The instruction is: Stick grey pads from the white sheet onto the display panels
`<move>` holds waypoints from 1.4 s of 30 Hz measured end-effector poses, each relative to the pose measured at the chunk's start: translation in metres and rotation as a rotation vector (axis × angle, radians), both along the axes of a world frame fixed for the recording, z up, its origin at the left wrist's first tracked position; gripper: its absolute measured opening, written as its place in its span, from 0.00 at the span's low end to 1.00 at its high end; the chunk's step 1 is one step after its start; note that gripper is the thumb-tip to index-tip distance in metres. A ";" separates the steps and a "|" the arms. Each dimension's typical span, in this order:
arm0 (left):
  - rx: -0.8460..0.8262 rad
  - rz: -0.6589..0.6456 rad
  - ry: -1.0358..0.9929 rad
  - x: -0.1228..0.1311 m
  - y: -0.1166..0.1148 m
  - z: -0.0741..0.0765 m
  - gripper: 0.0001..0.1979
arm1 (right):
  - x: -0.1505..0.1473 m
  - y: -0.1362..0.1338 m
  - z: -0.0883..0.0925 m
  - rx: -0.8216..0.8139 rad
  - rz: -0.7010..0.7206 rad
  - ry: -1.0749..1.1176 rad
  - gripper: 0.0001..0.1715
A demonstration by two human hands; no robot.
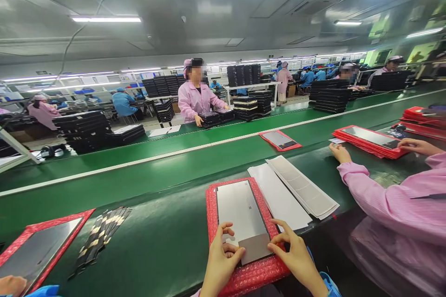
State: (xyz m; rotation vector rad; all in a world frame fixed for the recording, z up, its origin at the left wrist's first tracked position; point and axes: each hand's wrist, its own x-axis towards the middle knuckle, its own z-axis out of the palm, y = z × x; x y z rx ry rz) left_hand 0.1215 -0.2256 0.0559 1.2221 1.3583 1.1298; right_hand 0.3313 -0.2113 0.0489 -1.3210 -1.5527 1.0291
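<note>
The left hand (222, 260) and right hand (297, 256) reach forward side by side at the bottom of the view, just apart (thumbs turned inward, toward each other), with the fingers curled and lightly bent. Both forearms drop out of frame, and the right wrist (315, 280) meets a blue cuff (328, 284).

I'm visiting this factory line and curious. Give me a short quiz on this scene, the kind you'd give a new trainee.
1. True or false: the left hand and right hand are wearing gloves.
2. What colour is the bubble-wrap mat under the panel: red, blue or yellow?
3. Which lies directly right of the mat on the green work surface: white sheets or a black tray stack?

Key:
1. False
2. Red
3. White sheets
</note>
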 end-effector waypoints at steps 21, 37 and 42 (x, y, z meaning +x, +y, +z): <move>-0.007 -0.016 0.107 0.000 0.003 0.001 0.25 | 0.002 0.001 -0.016 0.019 0.083 -0.099 0.19; 0.016 0.035 0.093 0.004 0.002 -0.004 0.24 | 0.004 -0.001 -0.022 0.076 0.086 -0.208 0.16; 0.028 0.051 0.097 0.005 0.002 -0.007 0.23 | 0.004 -0.001 -0.026 0.088 0.084 -0.225 0.16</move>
